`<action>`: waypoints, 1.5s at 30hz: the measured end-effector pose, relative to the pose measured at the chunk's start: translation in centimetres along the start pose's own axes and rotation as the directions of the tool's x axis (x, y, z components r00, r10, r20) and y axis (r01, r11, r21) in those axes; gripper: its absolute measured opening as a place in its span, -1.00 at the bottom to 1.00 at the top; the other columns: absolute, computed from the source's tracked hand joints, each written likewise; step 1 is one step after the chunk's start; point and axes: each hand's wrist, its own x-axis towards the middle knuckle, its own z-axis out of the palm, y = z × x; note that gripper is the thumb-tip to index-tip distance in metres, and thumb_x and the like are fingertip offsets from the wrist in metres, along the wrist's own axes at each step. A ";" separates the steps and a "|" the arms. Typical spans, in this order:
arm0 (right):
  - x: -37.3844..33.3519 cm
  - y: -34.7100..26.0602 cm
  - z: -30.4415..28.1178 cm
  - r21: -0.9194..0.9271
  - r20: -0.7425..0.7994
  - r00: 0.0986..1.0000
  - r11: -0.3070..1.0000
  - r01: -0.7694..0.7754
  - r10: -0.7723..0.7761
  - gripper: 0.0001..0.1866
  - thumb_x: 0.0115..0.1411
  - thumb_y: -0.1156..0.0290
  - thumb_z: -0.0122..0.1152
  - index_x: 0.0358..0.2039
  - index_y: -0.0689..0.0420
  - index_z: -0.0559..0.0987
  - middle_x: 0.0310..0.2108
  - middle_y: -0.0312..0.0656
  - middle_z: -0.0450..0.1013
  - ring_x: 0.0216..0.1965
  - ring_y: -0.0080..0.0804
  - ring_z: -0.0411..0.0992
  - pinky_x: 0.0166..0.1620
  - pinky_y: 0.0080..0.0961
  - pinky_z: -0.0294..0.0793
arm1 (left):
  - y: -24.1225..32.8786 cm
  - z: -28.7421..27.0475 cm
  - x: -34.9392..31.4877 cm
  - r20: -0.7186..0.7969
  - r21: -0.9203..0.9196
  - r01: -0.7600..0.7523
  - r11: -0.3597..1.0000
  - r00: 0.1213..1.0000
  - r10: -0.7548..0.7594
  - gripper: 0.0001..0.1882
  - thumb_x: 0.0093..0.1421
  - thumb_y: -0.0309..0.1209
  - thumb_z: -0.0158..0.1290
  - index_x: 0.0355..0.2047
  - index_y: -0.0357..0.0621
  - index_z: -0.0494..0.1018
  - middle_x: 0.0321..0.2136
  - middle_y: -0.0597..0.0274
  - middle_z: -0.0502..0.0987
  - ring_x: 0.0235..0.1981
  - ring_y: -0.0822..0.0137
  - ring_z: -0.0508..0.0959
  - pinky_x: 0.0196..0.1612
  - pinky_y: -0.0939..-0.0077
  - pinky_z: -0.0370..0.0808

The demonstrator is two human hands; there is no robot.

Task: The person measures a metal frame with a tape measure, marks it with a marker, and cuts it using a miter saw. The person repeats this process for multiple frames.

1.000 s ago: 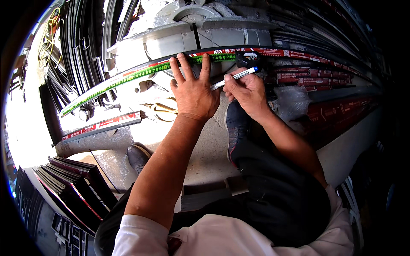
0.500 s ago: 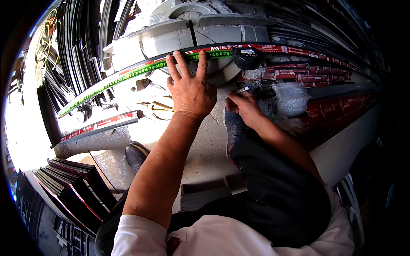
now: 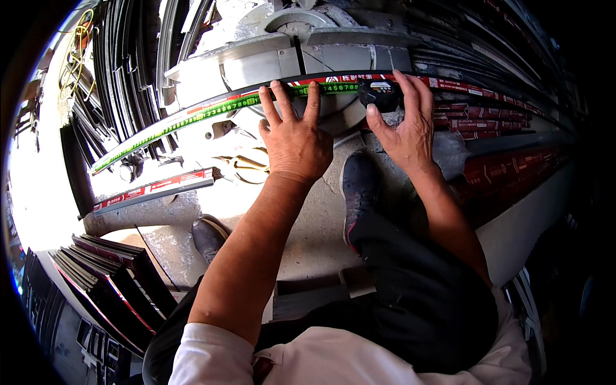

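Observation:
A long dark profile strip (image 3: 465, 87) with red-and-white film lies crosswise in front of me. Along it runs the bright green blade (image 3: 208, 113) of a tape measure, whose black case (image 3: 377, 94) sits right of the middle. My left hand (image 3: 297, 142) is open, its spread fingertips pressing on the blade and strip. At the case is my right hand (image 3: 410, 133), its thumb against the lower edge and fingers at the right side, reaching the strip. Part of the case's right side is hidden by the fingers.
Behind the strip stands a metal saw bed with a fence (image 3: 260, 63). Gold-handled scissors (image 3: 247, 165) and a short red-filmed profile (image 3: 154, 190) lie nearer. Profiles are stacked at far left and right; dark panels (image 3: 115, 282) stand at lower left. My shoe (image 3: 360, 183) is below the strip.
My right hand has moved up from near my shoe to the tape measure case. The white pen it held is out of sight. My left hand stays on the blade.

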 end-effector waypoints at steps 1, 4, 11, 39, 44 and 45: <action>0.8 -0.1 0.0 0.018 0.069 0.997 1.000 0.018 -0.019 -0.31 0.21 0.10 0.47 0.28 0.11 0.51 0.17 0.00 0.39 0.17 0.05 0.38 0.20 -0.07 0.47 | 0.0 0.0 0.0 0.009 0.013 0.000 1.000 1.000 -0.001 -0.05 0.11 -0.21 0.22 0.54 0.26 0.14 0.49 -0.54 -0.06 0.51 -0.55 -0.06 0.28 -0.43 0.28; 1.7 0.4 1.2 -0.019 0.236 0.970 0.998 0.060 -0.054 -0.40 0.21 0.15 0.46 0.21 0.13 0.58 0.15 -0.06 0.43 0.16 0.02 0.40 0.19 -0.09 0.49 | 0.1 -0.3 0.1 0.030 0.035 -0.001 0.999 1.000 0.000 -0.07 0.13 -0.17 0.19 0.55 0.28 0.16 0.48 -0.55 -0.04 0.50 -0.59 -0.04 0.31 -0.42 0.27; 3.2 0.9 1.9 0.044 0.228 0.963 0.989 0.140 -0.146 -0.55 0.13 0.32 0.44 0.04 0.18 0.65 -0.12 -0.06 0.51 -0.02 -0.02 0.48 0.07 -0.14 0.54 | 0.2 -1.4 0.1 0.048 0.080 -0.002 0.997 0.999 -0.002 -0.08 0.16 -0.15 0.20 0.54 0.28 0.17 0.48 -0.49 0.01 0.50 -0.51 0.00 0.31 -0.49 0.23; -5.8 0.1 -0.3 0.281 0.601 0.792 0.956 -0.082 -0.109 -0.58 0.07 0.37 0.45 -0.03 0.17 0.66 -0.08 -0.09 0.52 0.01 -0.05 0.50 0.09 -0.20 0.58 | -13.5 -8.6 3.1 -0.018 0.017 -0.098 0.995 0.995 0.098 -0.44 0.31 -0.23 0.22 0.22 -0.31 0.47 -0.01 -0.11 0.54 0.05 -0.05 0.52 0.17 0.10 0.47; -7.4 1.2 0.9 0.237 0.685 0.726 0.960 -0.147 -0.058 -0.57 0.09 0.31 0.44 -0.01 0.16 0.66 -0.07 -0.08 0.53 0.04 -0.03 0.51 0.11 -0.17 0.57 | -19.8 -10.6 2.2 0.079 0.213 -0.159 0.964 0.986 0.145 -0.36 0.22 -0.29 0.28 0.27 -0.28 0.43 0.17 -0.12 0.48 0.22 -0.08 0.46 0.32 0.09 0.42; -7.7 1.5 1.5 0.228 0.693 0.719 0.961 -0.155 -0.049 -0.56 0.10 0.29 0.44 -0.01 0.16 0.66 -0.06 -0.08 0.53 0.05 -0.02 0.51 0.12 -0.16 0.57 | -20.8 -11.1 2.1 0.121 0.220 -0.145 0.965 0.985 0.120 -0.34 0.20 -0.31 0.30 0.28 -0.29 0.42 0.18 -0.12 0.48 0.24 -0.08 0.44 0.35 0.08 0.40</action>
